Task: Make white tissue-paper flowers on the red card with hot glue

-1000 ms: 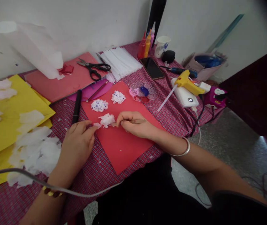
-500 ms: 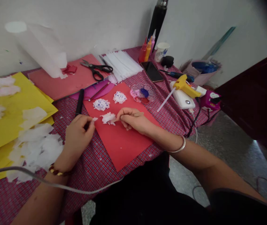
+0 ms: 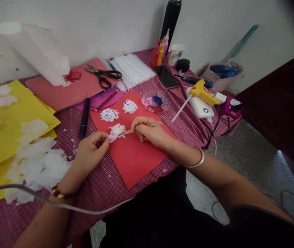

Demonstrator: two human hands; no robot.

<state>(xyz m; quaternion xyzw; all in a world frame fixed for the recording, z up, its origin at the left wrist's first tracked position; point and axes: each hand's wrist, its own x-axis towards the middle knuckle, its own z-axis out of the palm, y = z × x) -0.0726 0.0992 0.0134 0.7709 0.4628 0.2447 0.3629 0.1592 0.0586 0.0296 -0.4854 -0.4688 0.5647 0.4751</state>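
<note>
My left hand (image 3: 92, 150) pinches the edge of a white tissue-paper flower (image 3: 117, 131) that lies on a red paper sheet (image 3: 133, 155). My right hand (image 3: 148, 130) is closed round a thin wooden stick (image 3: 130, 131) whose tip meets the flower's right side. Two more white flowers dotted with blue, one at the left (image 3: 109, 114) and one at the right (image 3: 130, 106), rest farther back on the same sheet. A clear paint palette (image 3: 156, 100) with pink, blue and red paint sits just beyond my right hand.
A black marker (image 3: 84, 117), scissors (image 3: 104, 74), white strips (image 3: 133, 69), paint bottles (image 3: 158, 52), a phone (image 3: 165, 76), a yellow glue gun (image 3: 203, 93) and a power bank (image 3: 201, 107) crowd the checked tablecloth. Yellow sheets with white tissue pieces (image 3: 37, 165) lie left. A grey cable (image 3: 59, 205) crosses the front.
My left hand moved right and took hold of the flower's edge. My right hand shifted slightly, the stick now touching the flower. The view shifted a little.
</note>
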